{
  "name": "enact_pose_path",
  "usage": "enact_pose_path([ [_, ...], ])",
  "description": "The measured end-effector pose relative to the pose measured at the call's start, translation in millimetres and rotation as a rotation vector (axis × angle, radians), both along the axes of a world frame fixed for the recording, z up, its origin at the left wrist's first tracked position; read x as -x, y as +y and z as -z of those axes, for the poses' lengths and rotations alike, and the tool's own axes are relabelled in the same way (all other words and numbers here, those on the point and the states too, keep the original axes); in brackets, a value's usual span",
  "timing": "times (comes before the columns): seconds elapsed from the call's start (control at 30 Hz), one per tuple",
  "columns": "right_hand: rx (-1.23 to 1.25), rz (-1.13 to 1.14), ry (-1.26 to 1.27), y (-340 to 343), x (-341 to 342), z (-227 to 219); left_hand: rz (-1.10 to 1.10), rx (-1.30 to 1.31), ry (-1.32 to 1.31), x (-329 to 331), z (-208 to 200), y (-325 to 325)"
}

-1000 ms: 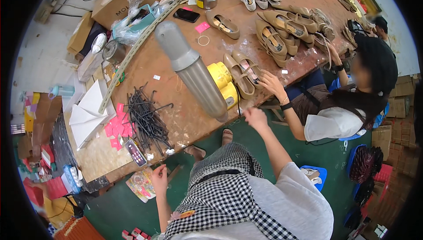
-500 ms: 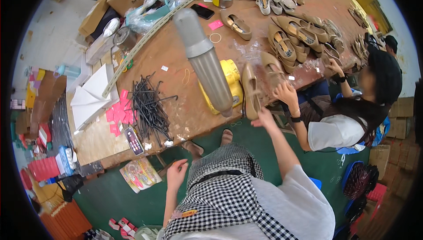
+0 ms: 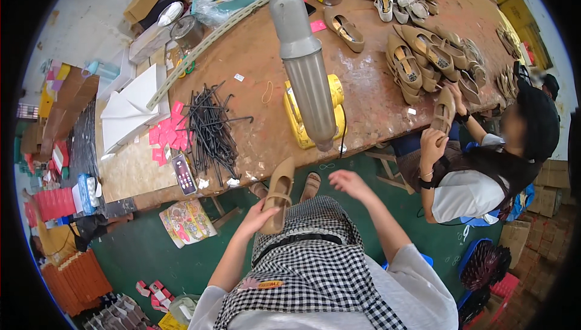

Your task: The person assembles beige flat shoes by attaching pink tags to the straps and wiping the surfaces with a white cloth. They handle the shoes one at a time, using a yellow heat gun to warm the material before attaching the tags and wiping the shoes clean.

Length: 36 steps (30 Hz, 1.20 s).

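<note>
tan shoe in the pinching grip of the left hand, right hand near the table, seemingly loosely spread

A head-worn fisheye looks down — apron close, worktable beyond.

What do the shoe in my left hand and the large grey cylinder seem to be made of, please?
The tan strap shoe: possibly matte leather or imitation leather, from its smooth, even surface. The grey cylinder: probably dull metal, since its lower half shows a soft sheen.
</note>
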State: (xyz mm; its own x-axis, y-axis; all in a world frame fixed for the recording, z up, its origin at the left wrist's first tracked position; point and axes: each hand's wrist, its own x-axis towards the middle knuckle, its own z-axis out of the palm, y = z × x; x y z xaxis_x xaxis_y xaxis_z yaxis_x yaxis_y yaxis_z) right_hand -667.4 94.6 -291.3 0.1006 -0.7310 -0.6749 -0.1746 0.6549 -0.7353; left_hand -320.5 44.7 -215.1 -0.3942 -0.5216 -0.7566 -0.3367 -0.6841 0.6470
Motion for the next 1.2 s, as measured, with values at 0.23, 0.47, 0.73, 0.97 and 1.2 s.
enact_pose_path([
  [0.23, -0.062, 0.305, -0.291, -78, -3, 14, -0.030, 0.177, -0.135, -17, -17, 11],
  [0.47, -0.054, 0.385, -0.510, -65, -43, -44, 0.132, 0.438, -0.212, 15, -43, 1],
  [0.73, 0.240, 0.676, -0.566, -36, -29, -58, 0.379, 0.668, -0.304, 60, -70, -47],
  [0.97, 0.422, 0.843, -0.513, -27, 5, -70, 0.355, 0.716, -0.202, 84, -83, -73],
  [1.2, 0.496, 0.911, -0.484, -30, 23, -84, 0.208, 0.687, -0.072, 110, -84, -83],
])
